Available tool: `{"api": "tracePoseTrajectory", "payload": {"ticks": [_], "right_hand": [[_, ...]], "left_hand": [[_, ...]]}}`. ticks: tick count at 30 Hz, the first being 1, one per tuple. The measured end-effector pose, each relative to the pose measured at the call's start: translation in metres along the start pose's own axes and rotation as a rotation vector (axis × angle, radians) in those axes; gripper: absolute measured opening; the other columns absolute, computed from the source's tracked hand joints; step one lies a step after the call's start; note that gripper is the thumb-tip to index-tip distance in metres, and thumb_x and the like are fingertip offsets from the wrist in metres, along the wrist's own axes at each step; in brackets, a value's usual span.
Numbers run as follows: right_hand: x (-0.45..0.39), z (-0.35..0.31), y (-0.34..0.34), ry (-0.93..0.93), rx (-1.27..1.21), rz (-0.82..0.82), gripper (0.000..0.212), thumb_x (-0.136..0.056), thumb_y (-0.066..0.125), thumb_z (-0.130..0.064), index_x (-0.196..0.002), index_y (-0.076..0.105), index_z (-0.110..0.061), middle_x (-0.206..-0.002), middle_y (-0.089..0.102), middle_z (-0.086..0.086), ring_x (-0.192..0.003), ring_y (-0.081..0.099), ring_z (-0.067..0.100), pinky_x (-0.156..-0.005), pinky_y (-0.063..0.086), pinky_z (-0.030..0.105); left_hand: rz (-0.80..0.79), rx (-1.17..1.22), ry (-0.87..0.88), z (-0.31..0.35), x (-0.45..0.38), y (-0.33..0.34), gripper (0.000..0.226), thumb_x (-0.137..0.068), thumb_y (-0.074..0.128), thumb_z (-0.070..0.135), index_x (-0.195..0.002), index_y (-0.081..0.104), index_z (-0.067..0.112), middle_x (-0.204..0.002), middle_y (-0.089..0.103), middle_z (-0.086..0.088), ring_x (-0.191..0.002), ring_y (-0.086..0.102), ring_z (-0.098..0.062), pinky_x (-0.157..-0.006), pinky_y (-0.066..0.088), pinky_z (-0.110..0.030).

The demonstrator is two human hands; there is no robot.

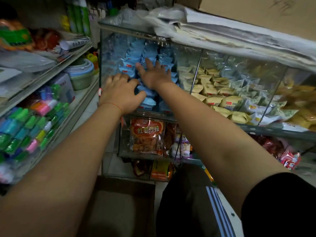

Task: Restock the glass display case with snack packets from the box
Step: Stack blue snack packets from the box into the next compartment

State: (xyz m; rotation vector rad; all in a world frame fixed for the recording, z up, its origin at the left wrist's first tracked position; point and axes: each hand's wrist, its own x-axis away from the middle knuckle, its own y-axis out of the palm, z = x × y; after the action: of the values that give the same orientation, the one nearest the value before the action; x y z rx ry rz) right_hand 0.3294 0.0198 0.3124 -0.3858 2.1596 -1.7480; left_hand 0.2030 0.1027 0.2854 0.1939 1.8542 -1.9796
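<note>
The glass display case (109, 48) stands straight ahead, and its leftmost compartment is packed with light blue snack packets (135, 53). Both my hands are inside that compartment. My left hand (119, 92) lies over the front packets with its fingers curled down onto them and its thumb against a blue packet. My right hand (153, 74) reaches deeper, fingers spread and flat on the stacked blue packets. The cardboard box (119, 202) sits on the floor below my arms, and its inside is dark.
Compartments to the right hold yellow packets (213, 93) and mixed snacks. Below the case an orange-red bag (147, 135) stands on a lower glass shelf. Metal shelves (56, 65) with coloured goods stand close on the left. Papers (222, 31) lie on top of the case.
</note>
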Motion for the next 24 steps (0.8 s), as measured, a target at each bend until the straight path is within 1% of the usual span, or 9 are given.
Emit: {"api": "tracePoseTrajectory", "payload": {"ticks": [4, 9, 11, 15, 17, 19, 20, 22, 24], "right_hand": [[0.011, 0.01, 0.011, -0.005, -0.035, 0.011, 0.073, -0.094, 0.014, -0.067, -0.154, 0.008, -0.027, -0.161, 0.008, 0.01, -0.148, 0.007, 0.033, -0.117, 0.004, 0.054], [0.034, 0.009, -0.002, -0.082, -0.132, 0.078, 0.066, -0.097, 0.014, -0.061, -0.154, 0.011, -0.028, -0.161, 0.012, 0.007, -0.148, 0.009, 0.027, -0.119, 0.004, 0.051], [0.049, 0.017, 0.006, -0.082, -0.102, 0.044, 0.066, -0.096, 0.013, -0.063, -0.153, 0.012, -0.029, -0.161, 0.013, 0.007, -0.148, 0.006, 0.026, -0.118, 0.002, 0.051], [0.055, 0.014, 0.012, 0.014, -0.074, -0.066, 0.075, -0.094, 0.012, -0.068, -0.155, 0.004, -0.025, -0.161, 0.004, 0.012, -0.148, 0.0, 0.031, -0.118, 0.003, 0.051], [0.043, 0.005, 0.0, 0.05, -0.096, -0.027, 0.079, -0.092, 0.013, -0.07, -0.155, 0.002, -0.023, -0.161, 0.004, 0.014, -0.148, 0.004, 0.032, -0.118, 0.006, 0.05], [0.026, 0.002, -0.01, 0.071, -0.1, 0.049, 0.08, -0.093, 0.013, -0.069, -0.154, 0.005, -0.018, -0.16, 0.01, 0.015, -0.147, 0.011, 0.033, -0.118, 0.01, 0.049], [0.017, 0.004, -0.012, 0.086, -0.087, 0.057, 0.081, -0.093, 0.013, -0.069, -0.154, 0.006, -0.016, -0.16, 0.014, 0.015, -0.146, 0.014, 0.034, -0.118, 0.012, 0.048], [-0.001, 0.01, -0.011, 0.133, -0.019, 0.023, 0.084, -0.093, 0.012, -0.068, -0.154, 0.006, -0.011, -0.159, 0.016, 0.015, -0.146, 0.015, 0.034, -0.118, 0.011, 0.048], [-0.014, 0.018, -0.01, 0.176, 0.081, -0.012, 0.086, -0.093, 0.01, -0.068, -0.154, 0.006, -0.009, -0.16, 0.015, 0.015, -0.147, 0.012, 0.033, -0.119, 0.007, 0.048]], "left_hand": [[-0.008, 0.011, 0.0, 0.001, -0.002, -0.001, 0.062, -0.082, 0.029, 0.055, -0.13, 0.055, 0.025, -0.133, 0.05, -0.012, -0.128, 0.037, -0.03, -0.107, 0.025, -0.042], [0.0, 0.041, -0.003, 0.003, 0.003, -0.001, 0.056, -0.089, 0.03, 0.048, -0.132, 0.054, 0.02, -0.136, 0.048, -0.014, -0.129, 0.036, -0.031, -0.109, 0.025, -0.042], [0.004, 0.035, -0.005, 0.004, 0.003, -0.001, 0.055, -0.09, 0.03, 0.046, -0.132, 0.054, 0.018, -0.135, 0.049, -0.015, -0.129, 0.037, -0.031, -0.109, 0.025, -0.042], [-0.029, 0.027, -0.012, 0.006, 0.008, 0.0, 0.054, -0.092, 0.03, 0.045, -0.134, 0.051, 0.017, -0.135, 0.047, -0.016, -0.129, 0.035, -0.03, -0.109, 0.023, -0.041], [-0.031, 0.023, -0.006, 0.007, 0.009, 0.001, 0.054, -0.092, 0.03, 0.045, -0.134, 0.051, 0.018, -0.136, 0.047, -0.015, -0.13, 0.034, -0.03, -0.109, 0.021, -0.041], [-0.028, 0.028, -0.005, 0.006, 0.007, -0.001, 0.058, -0.089, 0.027, 0.047, -0.134, 0.051, 0.019, -0.137, 0.047, -0.013, -0.13, 0.034, -0.029, -0.109, 0.021, -0.04], [-0.031, 0.033, -0.012, 0.005, 0.007, -0.002, 0.062, -0.087, 0.024, 0.048, -0.134, 0.051, 0.019, -0.137, 0.047, -0.013, -0.13, 0.034, -0.028, -0.109, 0.021, -0.039], [-0.037, 0.042, -0.03, 0.005, 0.009, -0.002, 0.069, -0.082, 0.02, 0.049, -0.136, 0.05, 0.019, -0.137, 0.047, -0.012, -0.13, 0.034, -0.028, -0.109, 0.021, -0.039], [-0.05, 0.051, -0.035, 0.006, 0.011, -0.002, 0.071, -0.081, 0.019, 0.05, -0.137, 0.049, 0.02, -0.138, 0.046, -0.011, -0.131, 0.034, -0.027, -0.109, 0.02, -0.038]]}}
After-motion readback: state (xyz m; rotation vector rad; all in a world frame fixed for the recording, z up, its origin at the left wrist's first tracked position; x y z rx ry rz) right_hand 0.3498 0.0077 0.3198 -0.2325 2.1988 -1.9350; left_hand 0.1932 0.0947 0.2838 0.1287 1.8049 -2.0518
